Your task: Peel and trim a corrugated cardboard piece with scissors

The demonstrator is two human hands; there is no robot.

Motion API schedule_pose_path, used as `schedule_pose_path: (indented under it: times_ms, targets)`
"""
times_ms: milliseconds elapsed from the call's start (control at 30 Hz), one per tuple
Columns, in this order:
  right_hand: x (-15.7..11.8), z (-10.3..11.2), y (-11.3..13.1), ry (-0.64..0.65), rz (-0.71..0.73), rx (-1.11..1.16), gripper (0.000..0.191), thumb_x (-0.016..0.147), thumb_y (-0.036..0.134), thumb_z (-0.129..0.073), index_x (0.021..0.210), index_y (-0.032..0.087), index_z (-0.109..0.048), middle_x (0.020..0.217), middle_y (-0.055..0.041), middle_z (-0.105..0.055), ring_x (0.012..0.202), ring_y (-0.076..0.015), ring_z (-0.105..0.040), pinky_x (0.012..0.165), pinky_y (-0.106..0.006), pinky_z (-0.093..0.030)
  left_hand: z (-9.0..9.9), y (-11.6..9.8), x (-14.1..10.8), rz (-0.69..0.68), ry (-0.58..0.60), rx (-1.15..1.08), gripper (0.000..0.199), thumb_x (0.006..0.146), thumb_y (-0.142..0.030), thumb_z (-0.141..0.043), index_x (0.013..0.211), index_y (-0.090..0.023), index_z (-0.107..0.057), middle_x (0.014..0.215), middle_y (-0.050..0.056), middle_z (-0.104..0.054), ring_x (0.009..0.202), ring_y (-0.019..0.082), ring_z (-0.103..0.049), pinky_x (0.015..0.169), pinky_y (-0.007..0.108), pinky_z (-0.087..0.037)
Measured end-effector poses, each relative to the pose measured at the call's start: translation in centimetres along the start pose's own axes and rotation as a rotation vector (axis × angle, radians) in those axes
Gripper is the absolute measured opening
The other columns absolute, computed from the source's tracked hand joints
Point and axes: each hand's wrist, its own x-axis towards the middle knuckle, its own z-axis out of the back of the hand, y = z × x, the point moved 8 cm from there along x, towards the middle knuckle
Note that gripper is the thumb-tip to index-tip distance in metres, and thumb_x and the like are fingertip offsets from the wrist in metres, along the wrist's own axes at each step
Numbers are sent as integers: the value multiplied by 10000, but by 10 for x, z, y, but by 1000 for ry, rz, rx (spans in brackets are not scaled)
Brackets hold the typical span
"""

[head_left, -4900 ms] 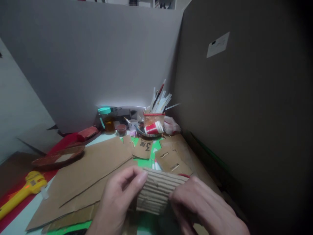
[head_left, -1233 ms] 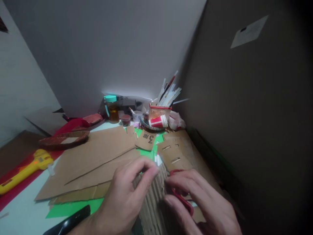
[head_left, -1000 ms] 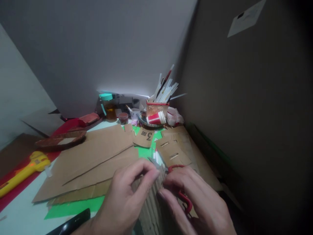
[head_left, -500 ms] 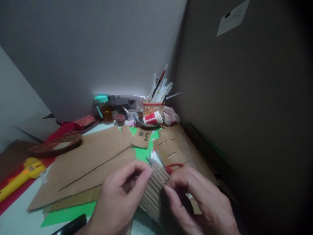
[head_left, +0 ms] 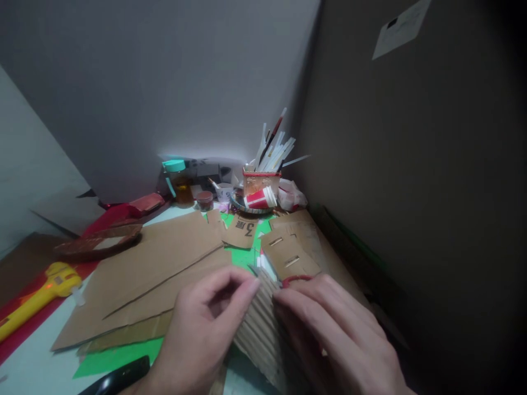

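Observation:
A strip of corrugated cardboard (head_left: 263,323) with its ridges showing hangs between my two hands, low in the middle of the head view. My left hand (head_left: 209,323) pinches its upper left edge between thumb and forefinger. On the other edge, my right hand (head_left: 337,329) is closed with its fingertips against the ridges; its thumb is hidden. Just beyond the strip lies a pair of scissors with a red handle (head_left: 297,278), partly covered by my right hand and the cardboard.
Large cardboard sheets (head_left: 164,252) lie on the left over green paper (head_left: 119,356). A yellow glue gun (head_left: 45,291) is at far left, a black object (head_left: 123,376) in front. Behind stand a teal-lidded jar (head_left: 179,184), a fallen paper cup (head_left: 259,198) and a brush holder (head_left: 261,182).
My right hand has turned over, its fingers now lying across the strip's edge with the thumb out of sight. My left hand keeps its pinch. The view has shifted slightly.

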Motion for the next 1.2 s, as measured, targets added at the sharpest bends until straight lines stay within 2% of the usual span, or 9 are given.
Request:
schedule_pose_path:
  times_ms: [300, 467, 600, 667, 733, 867, 933, 1000, 1200]
  targets:
    - [-1, -5, 9, -83, 84, -163, 187, 749, -10, -562, 861, 133, -602, 714, -78, -621, 649, -182, -526, 606, -335, -412, -9, 4, 1, -51, 121, 73, 168, 819, -322, -686, 669, -249, -703, 638, -47, -683, 603, 105, -606, 570, 131, -471]
    - [4, 12, -21, -119, -291, 98, 112, 902, 118, -538, 846, 207, -577, 760, 6, -597, 669, -107, -571, 613, -214, -461, -7, 7, 5, 25, 120, -18, 214, 825, -373, -689, 662, -234, -692, 628, -50, -628, 609, 103, -553, 560, 152, -427]
    - [-4, -4, -43, 154, -694, 334, 122, 944, 362, -531, 982, 278, -611, 875, 32, -686, 781, -105, -672, 625, -138, -523, 2, 16, 10, 101, 42, -148, 236, 841, -380, -685, 686, -203, -662, 669, -46, -588, 658, 105, -518, 593, 172, -400]
    - [-13, -16, -44, 301, -761, 373, 241, 914, 456, -540, 1067, 297, -636, 984, 12, -715, 912, -145, -696, 713, -161, -561, 5, 21, 14, 113, 6, -195, 249, 881, -419, -632, 752, -206, -643, 711, -44, -579, 680, 109, -503, 611, 189, -399]
    - [-23, -21, -47, 338, -784, 319, 327, 879, 505, -567, 1112, 299, -666, 1051, -12, -724, 951, -180, -702, 767, -200, -576, 8, 23, 17, 114, -13, -232, 275, 914, -453, -570, 787, -211, -606, 732, -43, -565, 693, 116, -500, 627, 210, -411]
    - [-32, -16, -58, 219, -807, 205, 379, 879, 533, -548, 1119, 275, -687, 1077, -44, -735, 888, -210, -712, 638, -219, -581, 10, 19, 22, 89, 4, -263, 200, 892, -396, -619, 815, -213, -588, 766, -45, -574, 721, 113, -516, 630, 202, -416]
    - [-26, -11, -59, 166, -784, 220, 321, 884, 496, -561, 1086, 279, -684, 1033, -23, -738, 896, -199, -702, 646, -204, -565, 12, 14, 25, 65, 7, -259, 144, 834, -323, -703, 873, -225, -606, 802, -51, -598, 748, 103, -540, 646, 183, -419]
    - [-17, -7, -60, 123, -781, 282, 259, 871, 464, -601, 1040, 283, -676, 943, 6, -729, 849, -174, -687, 669, -192, -547, 11, 9, 28, 65, 41, -250, 219, 761, -246, -770, 926, -222, -628, 820, -42, -636, 777, 111, -580, 680, 186, -438]
    - [-15, 10, -72, -211, -942, 500, 312, 763, 396, -742, 1016, 269, -609, 766, 53, -625, 689, -125, -597, 615, -189, -495, -17, 13, 21, 205, 415, -232, 306, 644, -125, -792, 904, -227, -668, 827, -49, -671, 777, 136, -617, 653, 197, -466]
